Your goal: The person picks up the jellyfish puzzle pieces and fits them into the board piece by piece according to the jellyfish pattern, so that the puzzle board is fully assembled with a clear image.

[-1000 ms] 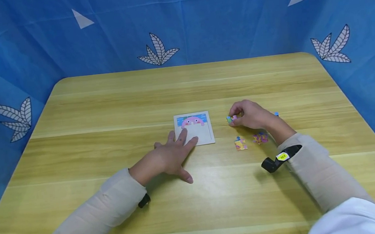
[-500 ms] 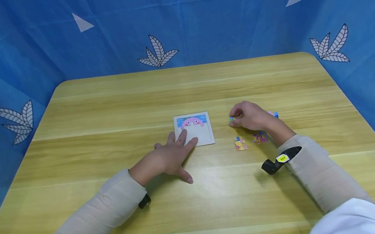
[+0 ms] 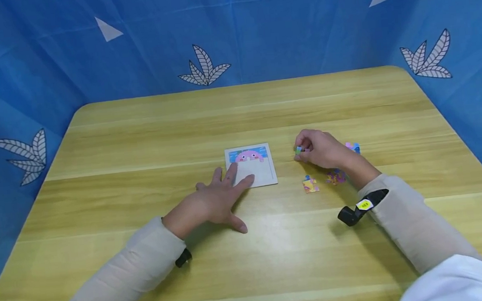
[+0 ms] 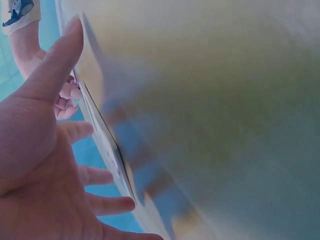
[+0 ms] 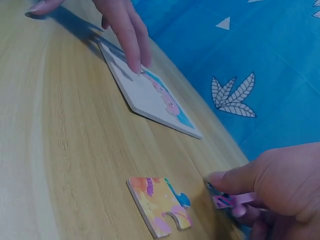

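Note:
A small white puzzle board [image 3: 252, 166] lies mid-table, its top row filled with a pink figure on blue. My left hand [image 3: 215, 201] rests flat with straight fingers on the board's lower left corner [image 5: 131, 60]. In the left wrist view the palm [image 4: 35, 165] and the board's edge [image 4: 107, 145] show close up. To the right of the board, my right hand [image 3: 320, 149] pinches a small pink and green puzzle piece [image 3: 299, 149] just above the table; the piece [image 5: 231, 200] also shows in the right wrist view.
Loose pieces lie near my right wrist: a yellow-orange one [image 3: 310, 185] [image 5: 160, 204], a multicoloured one [image 3: 335, 177] and a pink-blue one [image 3: 352, 148]. The wooden table [image 3: 250, 259] is ringed by a blue cloth wall [image 3: 230, 32].
The right hand has turned the small piece in its fingertips and stayed in place. The left hand stays on the board. The view shifted slightly.

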A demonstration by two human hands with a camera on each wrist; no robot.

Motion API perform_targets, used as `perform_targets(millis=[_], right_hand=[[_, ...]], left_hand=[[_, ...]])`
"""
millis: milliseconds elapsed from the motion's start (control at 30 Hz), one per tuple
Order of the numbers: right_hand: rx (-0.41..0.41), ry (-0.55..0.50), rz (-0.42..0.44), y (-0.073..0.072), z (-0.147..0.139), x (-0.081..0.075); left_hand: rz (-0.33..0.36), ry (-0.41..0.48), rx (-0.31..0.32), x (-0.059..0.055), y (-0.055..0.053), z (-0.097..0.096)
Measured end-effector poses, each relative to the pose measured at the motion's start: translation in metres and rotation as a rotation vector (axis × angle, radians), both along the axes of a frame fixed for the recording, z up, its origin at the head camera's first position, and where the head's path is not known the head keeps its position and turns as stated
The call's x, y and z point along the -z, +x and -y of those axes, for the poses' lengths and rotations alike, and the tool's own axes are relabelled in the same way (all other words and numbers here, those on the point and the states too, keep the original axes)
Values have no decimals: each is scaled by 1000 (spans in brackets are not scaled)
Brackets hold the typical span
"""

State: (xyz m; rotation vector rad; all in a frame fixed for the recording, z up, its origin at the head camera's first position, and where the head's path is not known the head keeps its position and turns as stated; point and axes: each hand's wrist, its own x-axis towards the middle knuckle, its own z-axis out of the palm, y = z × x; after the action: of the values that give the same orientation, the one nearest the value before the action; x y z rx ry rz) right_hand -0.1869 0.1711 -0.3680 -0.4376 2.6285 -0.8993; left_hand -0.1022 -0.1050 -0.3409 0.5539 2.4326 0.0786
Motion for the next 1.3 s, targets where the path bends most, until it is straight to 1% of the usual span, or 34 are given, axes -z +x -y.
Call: perform_targets(millis=[200,400,467,567,667,767,833,1033,1167,1300], right_hand=[[-31,-25,-48,-1,10,-2],[-35,-127,18,-1,24,-5],[-48,-148,26,-1,30,-5],[-97,-163,25,-1,39,-6],[-170,-150,0,-1,48,-4],[-208,-137,-29,0,57,-3],[-211,-140,-39,1,64,-2],[-184,-182,-28,3,80,0],[-183,-197,-39,2,88,2],[-184,-207,-22,1,95,5]], left_hand=[[22,-14,-16,-4,0,7],[19,-31,-8,-4,3,10],[17,-36,-4,-3,3,10],[18,-45,2,-2,3,10],[17,-46,10,-1,2,9],[17,-45,14,0,1,9],[21,-43,15,1,1,9],[25,-32,27,2,0,11],[24,-21,37,3,0,11],[24,-23,45,4,-1,12]])
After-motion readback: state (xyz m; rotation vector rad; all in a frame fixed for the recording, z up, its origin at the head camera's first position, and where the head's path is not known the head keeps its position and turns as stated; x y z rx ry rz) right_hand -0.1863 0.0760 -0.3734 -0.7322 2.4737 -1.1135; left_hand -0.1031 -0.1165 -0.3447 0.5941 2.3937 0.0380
